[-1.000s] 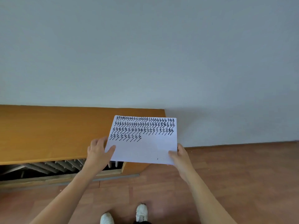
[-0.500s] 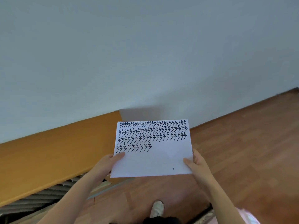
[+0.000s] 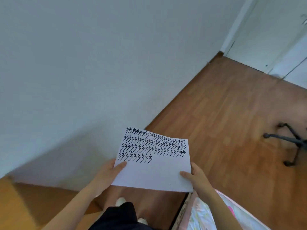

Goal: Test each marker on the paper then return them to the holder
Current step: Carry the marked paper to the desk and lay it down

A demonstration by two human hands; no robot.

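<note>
A white sheet of paper with several rows of black zigzag marks across its upper half is held in the air in front of me. My left hand grips its left edge, thumb on top. My right hand grips the lower right corner, thumb on top. No marker and no holder are in view.
A pale wall fills the left and top. The orange-brown table shows at the lower left. A wooden floor spreads to the right, with a black chair base on it. A patterned bed edge lies at the lower right.
The view has swung to the right, away from the table. Both hands have carried the paper off the table top and now hold it over the floor.
</note>
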